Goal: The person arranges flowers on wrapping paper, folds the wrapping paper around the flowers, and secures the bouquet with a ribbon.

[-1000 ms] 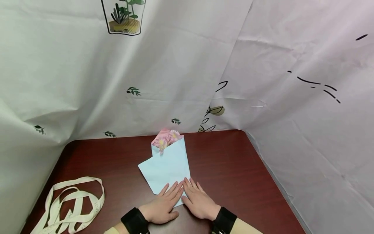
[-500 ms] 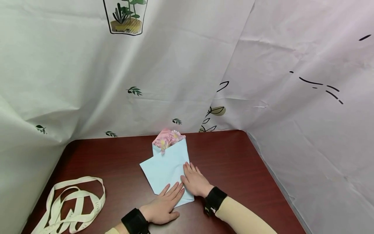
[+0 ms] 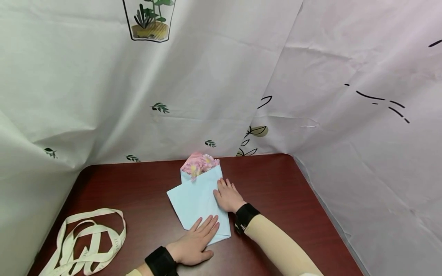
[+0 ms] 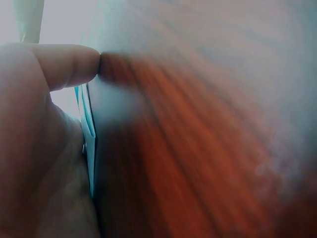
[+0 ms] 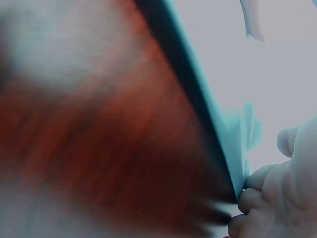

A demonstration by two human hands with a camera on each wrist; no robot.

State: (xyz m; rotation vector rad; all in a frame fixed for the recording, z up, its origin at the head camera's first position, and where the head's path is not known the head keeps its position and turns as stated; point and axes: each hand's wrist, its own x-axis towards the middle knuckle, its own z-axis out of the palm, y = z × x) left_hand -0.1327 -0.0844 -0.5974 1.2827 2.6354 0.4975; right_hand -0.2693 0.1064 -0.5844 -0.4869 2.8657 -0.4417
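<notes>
Pressing down with both hands on the folded light-blue paper point(image 3: 198, 197), right around the middle of the dark reddish table point(image 3: 283, 188)! Laying the left hand point(image 3: 192, 245) across the near end, with straight fingers fanned wide and with the thumb stuck out sideways over the tabletop. Look at the right hand point(image 3: 229, 198), farther up along the right-hand edge: resting flat, with straight fingers set narrowly apart and with the thumb angled inward on the paper. Catch the pink flowers point(image 3: 200, 165) at the far end, peeking from the open mouth of the wrap, close to the table's back edge. Note the pointed corner jutting out to the left. Over to the pale ribbon point(image 3: 95, 240), lying in loose loops on the left of the table, well apart from the paper. Cutting to the left wrist view: showing the thumb in close-up against the wood, with a thin blue strip of folded edge beyond. Switching to the right wrist view: badly blurred, with fingertips at the long paper edge; impossible to tell the pressure. Behind everything, see the white cloth point(image 3: 207, 76), printed with small green sprigs.
</notes>
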